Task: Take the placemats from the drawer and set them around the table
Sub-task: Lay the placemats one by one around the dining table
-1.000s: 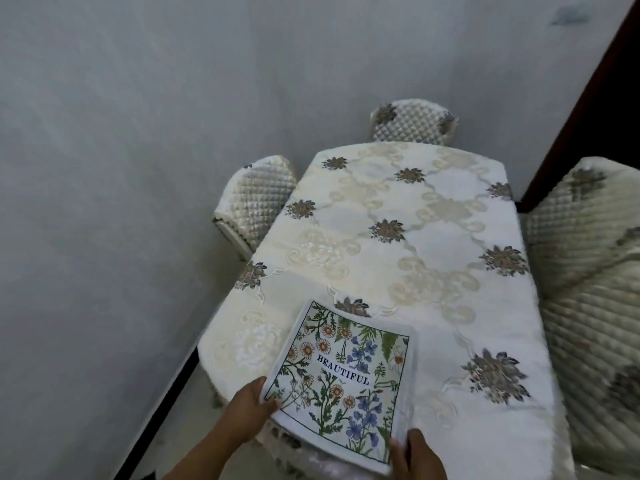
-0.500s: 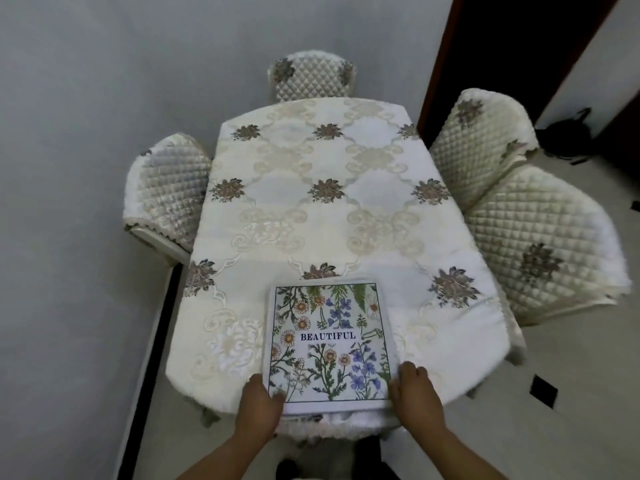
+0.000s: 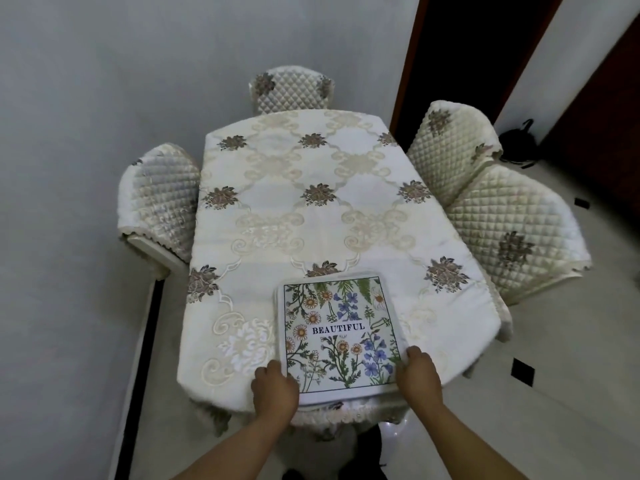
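A stack of floral placemats (image 3: 337,332), printed with the word BEAUTIFUL, lies flat at the near end of the table (image 3: 311,209), which wears a cream embroidered cloth. My left hand (image 3: 275,388) grips the stack's near left corner. My right hand (image 3: 417,374) grips its near right corner. Layered white edges show along the stack's left and far sides. How many mats it holds cannot be told. No drawer is in view.
Quilted chairs ring the table: one on the left (image 3: 161,206), one at the far end (image 3: 292,90), two on the right (image 3: 453,147) (image 3: 516,233). A grey wall runs close along the left. A dark doorway (image 3: 460,60) and a black bag (image 3: 519,143) are at the right.
My view swung from the table's left corner to face its near end squarely. The stack has been turned square to the table edge and now rests flat, with a hand on each near corner.
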`<state>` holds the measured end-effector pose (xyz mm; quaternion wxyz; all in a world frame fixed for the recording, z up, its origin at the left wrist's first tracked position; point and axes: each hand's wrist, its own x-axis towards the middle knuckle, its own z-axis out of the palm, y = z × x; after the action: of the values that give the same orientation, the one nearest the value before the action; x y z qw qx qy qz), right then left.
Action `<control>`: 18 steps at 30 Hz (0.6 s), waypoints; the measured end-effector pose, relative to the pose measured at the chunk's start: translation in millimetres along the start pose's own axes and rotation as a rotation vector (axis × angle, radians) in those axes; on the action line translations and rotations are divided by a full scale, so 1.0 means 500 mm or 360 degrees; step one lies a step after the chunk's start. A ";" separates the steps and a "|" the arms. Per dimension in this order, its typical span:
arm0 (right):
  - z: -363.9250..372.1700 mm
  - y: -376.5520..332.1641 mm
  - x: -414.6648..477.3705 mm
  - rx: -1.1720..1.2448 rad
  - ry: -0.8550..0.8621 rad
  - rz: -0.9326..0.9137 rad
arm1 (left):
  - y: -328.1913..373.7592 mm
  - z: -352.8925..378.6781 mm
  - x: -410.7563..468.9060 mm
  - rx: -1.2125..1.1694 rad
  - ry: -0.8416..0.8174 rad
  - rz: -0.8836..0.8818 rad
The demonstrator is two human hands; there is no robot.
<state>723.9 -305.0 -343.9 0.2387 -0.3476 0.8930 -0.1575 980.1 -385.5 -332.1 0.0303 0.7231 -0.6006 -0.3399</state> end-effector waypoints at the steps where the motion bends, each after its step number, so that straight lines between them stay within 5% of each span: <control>1: -0.005 -0.002 0.000 0.0041 -0.0037 0.0041 | -0.001 -0.005 0.003 -0.0013 0.0017 0.0032; 6: -0.041 -0.012 -0.003 0.0055 -0.0171 0.0038 | 0.034 -0.043 -0.001 -0.0268 -0.0162 0.0153; 18: -0.307 0.045 0.024 0.0210 0.0385 -0.0187 | 0.283 -0.138 -0.078 -0.0444 0.0050 0.0890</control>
<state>621.6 -279.7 -229.4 0.1421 -0.3614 0.8810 -0.2703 894.4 -415.1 -197.6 0.2309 0.5240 -0.7231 -0.3863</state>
